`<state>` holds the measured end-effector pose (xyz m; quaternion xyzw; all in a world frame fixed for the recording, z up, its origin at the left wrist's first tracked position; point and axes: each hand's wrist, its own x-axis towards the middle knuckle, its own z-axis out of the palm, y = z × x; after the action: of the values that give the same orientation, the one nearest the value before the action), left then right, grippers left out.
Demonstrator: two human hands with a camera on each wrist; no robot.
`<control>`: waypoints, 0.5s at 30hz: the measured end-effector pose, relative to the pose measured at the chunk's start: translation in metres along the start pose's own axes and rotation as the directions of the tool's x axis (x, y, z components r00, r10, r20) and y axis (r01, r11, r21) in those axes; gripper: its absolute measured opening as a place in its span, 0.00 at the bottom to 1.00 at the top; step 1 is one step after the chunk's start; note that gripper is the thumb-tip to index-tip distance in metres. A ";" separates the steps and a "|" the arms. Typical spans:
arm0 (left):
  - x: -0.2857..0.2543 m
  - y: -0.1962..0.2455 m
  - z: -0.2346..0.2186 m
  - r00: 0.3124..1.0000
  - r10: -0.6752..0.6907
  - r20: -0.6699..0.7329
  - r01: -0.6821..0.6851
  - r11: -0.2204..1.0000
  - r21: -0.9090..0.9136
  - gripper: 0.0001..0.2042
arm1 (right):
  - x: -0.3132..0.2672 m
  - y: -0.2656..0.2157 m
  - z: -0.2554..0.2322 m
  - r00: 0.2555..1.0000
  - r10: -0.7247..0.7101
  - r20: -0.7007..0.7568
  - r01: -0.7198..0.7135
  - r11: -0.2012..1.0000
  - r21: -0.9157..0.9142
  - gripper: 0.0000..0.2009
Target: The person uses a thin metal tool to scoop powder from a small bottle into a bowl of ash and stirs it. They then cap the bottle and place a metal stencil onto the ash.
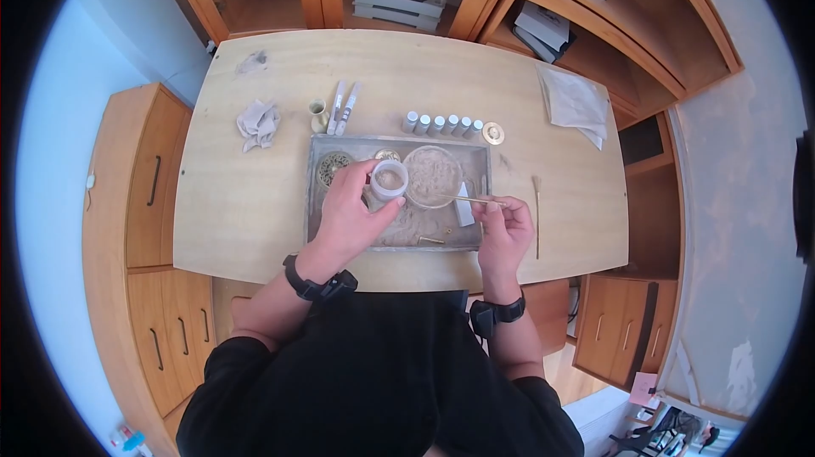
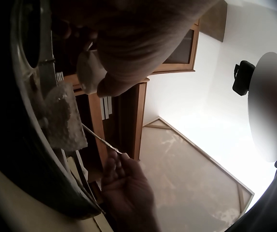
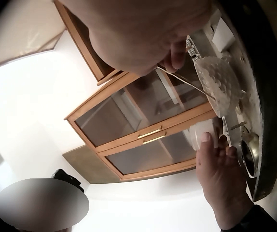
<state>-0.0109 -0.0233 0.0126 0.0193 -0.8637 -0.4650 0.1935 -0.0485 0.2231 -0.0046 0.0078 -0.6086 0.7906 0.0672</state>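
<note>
My left hand (image 1: 350, 213) holds a small translucent round jar (image 1: 390, 179) above the grey tray (image 1: 311, 202), with some brownish powder inside it. Between the fingertips of my right hand (image 1: 504, 232) is a thin metal stick (image 1: 475, 199), its far end over the rim of a round bowl (image 1: 434, 177) of greyish powder. In the left wrist view the jar (image 2: 91, 72) hangs beside the textured bowl (image 2: 66, 118), and the stick (image 2: 102, 141) slants from my right hand (image 2: 129, 193) to the bowl. The right wrist view shows the jar (image 3: 203, 133) pinched by my left hand (image 3: 221, 183).
An openwork brass piece (image 1: 334, 170) and a white block (image 1: 464, 205) lie in the tray. Behind it stand several small vials (image 1: 439, 125), a brass vase (image 1: 318, 116) and a round brass piece (image 1: 493, 133). A crumpled cloth (image 1: 258, 125) is left, a folded cloth (image 1: 575, 105) right, near a long thin tool (image 1: 537, 218).
</note>
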 end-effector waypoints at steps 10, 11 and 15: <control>0.001 0.004 0.000 1.000 0.001 0.013 -0.001 1.000 0.026 0.26 | 0.008 -0.015 0.001 0.995 -0.097 -0.024 0.099 0.987 0.129 0.04; 0.001 0.004 0.000 1.000 0.018 0.015 -0.019 1.000 0.025 0.27 | 0.008 -0.018 0.001 0.993 -0.115 -0.025 0.118 0.983 0.142 0.04; 0.001 0.004 0.002 0.998 0.066 0.019 -0.067 0.998 0.023 0.27 | 0.006 -0.030 0.007 0.985 -0.172 0.026 0.165 0.972 0.167 0.05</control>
<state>-0.0122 -0.0192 0.0155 -0.0115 -0.8710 -0.4484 0.2006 -0.0513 0.2246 0.0270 0.0811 -0.5396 0.8292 0.1209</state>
